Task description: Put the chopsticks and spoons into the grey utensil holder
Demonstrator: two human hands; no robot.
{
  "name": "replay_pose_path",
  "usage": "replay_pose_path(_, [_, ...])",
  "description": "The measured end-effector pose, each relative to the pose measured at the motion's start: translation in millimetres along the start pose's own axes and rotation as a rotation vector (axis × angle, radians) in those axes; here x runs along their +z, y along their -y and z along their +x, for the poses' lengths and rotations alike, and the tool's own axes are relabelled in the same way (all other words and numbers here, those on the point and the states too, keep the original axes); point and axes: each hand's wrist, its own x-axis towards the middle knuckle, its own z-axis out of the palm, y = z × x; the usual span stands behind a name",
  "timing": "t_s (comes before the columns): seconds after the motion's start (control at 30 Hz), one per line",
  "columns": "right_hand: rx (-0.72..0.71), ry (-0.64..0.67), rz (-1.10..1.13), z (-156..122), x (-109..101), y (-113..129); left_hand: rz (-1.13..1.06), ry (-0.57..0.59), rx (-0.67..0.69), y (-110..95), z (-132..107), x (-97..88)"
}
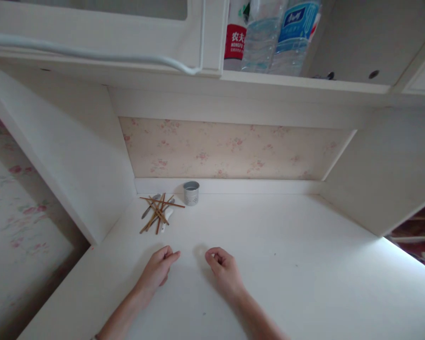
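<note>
My left hand (159, 268) rests on the white desk (286, 264) with its fingers curled loosely and nothing visible in them. My right hand (222, 264) lies a short way to its right, fingers curled into a loose fist, also with nothing visible inside. Beyond the left hand lies a heap of wooden chopsticks (158, 211) mixed with a metal spoon and a white spoon. A small perforated metal cup (191, 192) stands upright just right of the heap, against the back ledge.
White side panels close in the desk on the left and right. A shelf overhead holds plastic water bottles (279, 35). Floral wallpaper (226, 148) covers the back wall. A white cable (92, 53) runs along the upper cabinet.
</note>
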Motion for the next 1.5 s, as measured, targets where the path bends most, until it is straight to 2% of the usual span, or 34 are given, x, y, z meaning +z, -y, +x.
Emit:
replay_pose_path(0.1, [-0.002, 0.039, -0.032, 3, -2, 1, 0.018, -0.002, -0.048, -7, -2, 22.3])
replay_pose_path(0.23, [-0.037, 0.083, -0.063, 1, -2, 4, -0.118, 0.157, -0.015, -21, -9, 62.9])
replay_pose_path(0.33, [-0.072, 0.086, -0.049, 1, -5, 3, -0.13, 0.264, -0.03, -24, -13, 79.4])
replay_pose_path(0.6, [-0.056, 0.151, -0.103, -1, -5, 3, -0.146, 0.306, -0.067, -17, -18, 68.7])
replay_pose_path(1.5, [-0.088, 0.158, -0.149, -6, -5, 7, -0.165, 0.336, -0.023, -9, -16, 66.9])
